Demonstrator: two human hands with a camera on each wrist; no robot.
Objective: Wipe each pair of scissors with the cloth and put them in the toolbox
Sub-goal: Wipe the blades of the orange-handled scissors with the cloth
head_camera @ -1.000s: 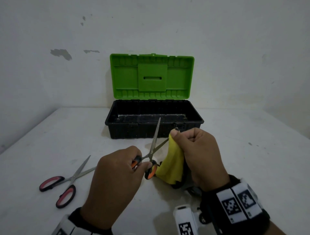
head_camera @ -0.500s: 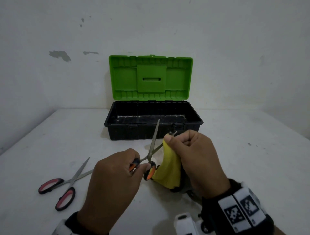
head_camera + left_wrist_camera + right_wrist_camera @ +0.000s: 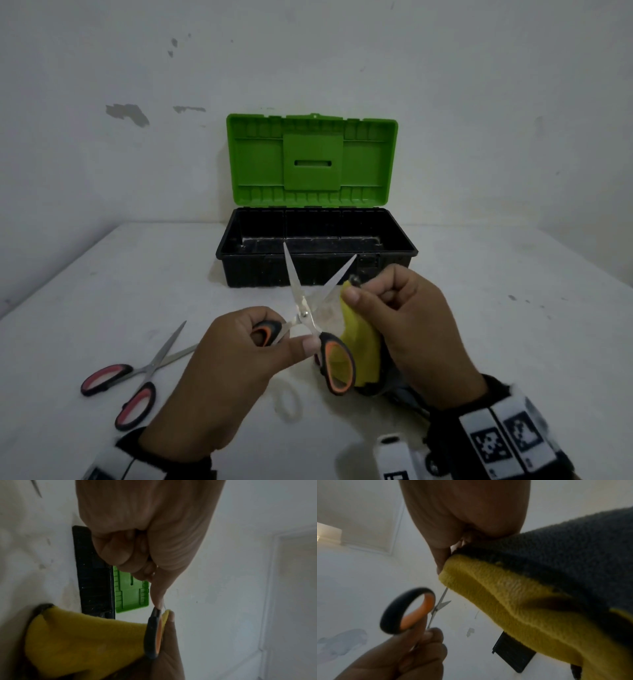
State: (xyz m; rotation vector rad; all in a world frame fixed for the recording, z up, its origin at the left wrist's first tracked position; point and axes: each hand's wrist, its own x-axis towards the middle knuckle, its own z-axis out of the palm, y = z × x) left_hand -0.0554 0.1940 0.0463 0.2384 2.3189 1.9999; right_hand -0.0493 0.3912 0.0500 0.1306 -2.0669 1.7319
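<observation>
A white surface [image 3: 513, 342] carries a toolbox [image 3: 317, 265], black, with its green lid [image 3: 311, 161] standing open at the back. Red-handled scissors [image 3: 137, 373] lie at the left, well apart from it. In front, the left hand [image 3: 226, 373] has its grip closed on one loop of the orange-handled scissors [image 3: 305, 318], whose blades are spread. The right hand [image 3: 407, 325] pinches a yellow cloth [image 3: 359, 349] against one blade near its tip. The exposed edges are the hazard: a slip of the cloth could bring fingers onto the blade, and a one-loop hold may let the scissors swing.
</observation>
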